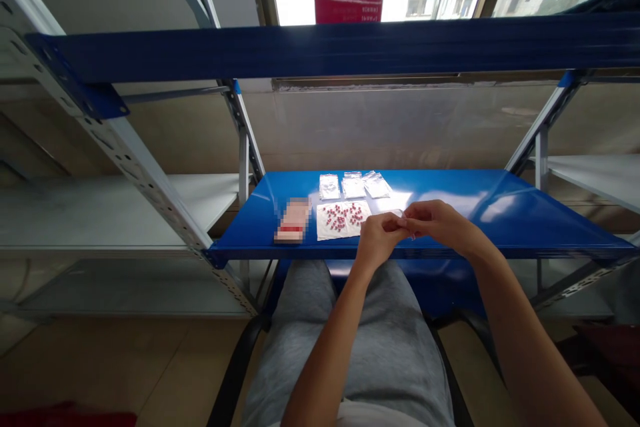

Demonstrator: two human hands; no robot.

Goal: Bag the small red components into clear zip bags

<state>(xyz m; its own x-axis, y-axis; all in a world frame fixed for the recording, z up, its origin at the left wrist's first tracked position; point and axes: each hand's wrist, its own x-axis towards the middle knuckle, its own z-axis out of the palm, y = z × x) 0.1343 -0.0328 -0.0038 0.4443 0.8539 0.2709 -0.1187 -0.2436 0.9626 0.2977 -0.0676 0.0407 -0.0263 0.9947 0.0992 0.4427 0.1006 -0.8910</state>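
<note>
Blue metal shelf (450,187) holds three clear bags (353,185) and small red pieces (343,217) on a white sheet (330,230), while the left hand (379,240) and right hand (435,223) meet, pinching a small clear bag (399,214) between their fingers just above the shelf.

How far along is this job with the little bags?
Three small clear plastic bags lie lined up on the blue steel shelf, apparently finished. The left hand and right hand are pinching a fourth bag. Many small red pieces remain on the white sheet.
</note>
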